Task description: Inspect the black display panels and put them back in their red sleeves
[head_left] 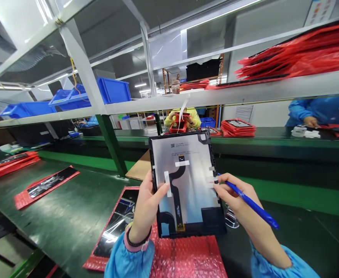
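I hold a tablet screen panel (186, 181) upright before me, its silvery back facing me, with a black flex cable and white tape strips on it. My left hand (146, 208) grips its left edge, thumb pressed on a tape strip. My right hand (230, 195) is closed around a blue pen (250, 204), whose tip touches the panel's right edge. Beneath the panel lies red bubble wrap (183, 256) and another panel in a red bag (114, 227).
A green workbench (65, 216) holds more red-bagged panels (46, 185) and a stack at far left (11, 162). Blue bins (111, 90) and red bags (299, 54) sit on the shelf above. Other workers in yellow (183, 116) and blue (320, 110) stand beyond the conveyor.
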A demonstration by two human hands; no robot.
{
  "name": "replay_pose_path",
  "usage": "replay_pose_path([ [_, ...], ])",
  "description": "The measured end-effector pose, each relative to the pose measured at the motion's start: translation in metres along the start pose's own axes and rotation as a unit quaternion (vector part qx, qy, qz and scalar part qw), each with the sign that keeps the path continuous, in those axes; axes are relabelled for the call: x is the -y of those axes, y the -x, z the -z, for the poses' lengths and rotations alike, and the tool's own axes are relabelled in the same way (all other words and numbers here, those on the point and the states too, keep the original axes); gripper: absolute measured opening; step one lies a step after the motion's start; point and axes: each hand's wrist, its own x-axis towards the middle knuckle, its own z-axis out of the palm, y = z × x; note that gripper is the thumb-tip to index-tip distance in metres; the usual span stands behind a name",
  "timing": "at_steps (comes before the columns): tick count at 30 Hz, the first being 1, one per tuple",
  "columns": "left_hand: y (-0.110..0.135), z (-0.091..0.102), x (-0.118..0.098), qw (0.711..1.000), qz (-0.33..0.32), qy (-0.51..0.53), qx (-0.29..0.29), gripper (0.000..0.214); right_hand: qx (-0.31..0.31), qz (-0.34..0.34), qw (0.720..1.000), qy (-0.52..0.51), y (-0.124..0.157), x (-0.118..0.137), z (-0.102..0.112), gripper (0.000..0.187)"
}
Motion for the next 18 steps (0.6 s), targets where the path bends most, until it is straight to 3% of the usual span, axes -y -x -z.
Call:
replay_pose_path([
  [3,-0.003,0.002,0.004,1.0,0.007,0.021,0.013,0.046,-0.001,-0.005,1.0,-0.004,-0.005,-0.004,-0.004,0.021],
  [11,-0.022,0.012,0.017,0.996,0.029,0.086,0.028,0.045,0.038,-0.077,0.986,-0.14,-0.008,0.005,-0.005,0.024],
  [13,-0.023,0.015,0.021,0.998,0.001,0.054,0.012,0.037,0.061,-0.091,0.978,-0.177,-0.012,0.001,-0.007,0.025],
  [15,-0.022,0.019,0.025,0.998,-0.055,-0.023,-0.019,0.02,0.041,-0.089,0.972,-0.212,-0.016,-0.005,-0.008,0.026],
  [17,-0.02,0.022,0.029,0.982,-0.13,-0.132,-0.032,0.009,0.008,-0.08,0.964,-0.255,-0.017,-0.01,-0.009,0.037],
  [18,-0.019,0.023,0.031,0.967,-0.174,-0.186,-0.011,0.012,0.014,-0.079,0.955,-0.284,-0.016,-0.012,-0.009,0.045],
])
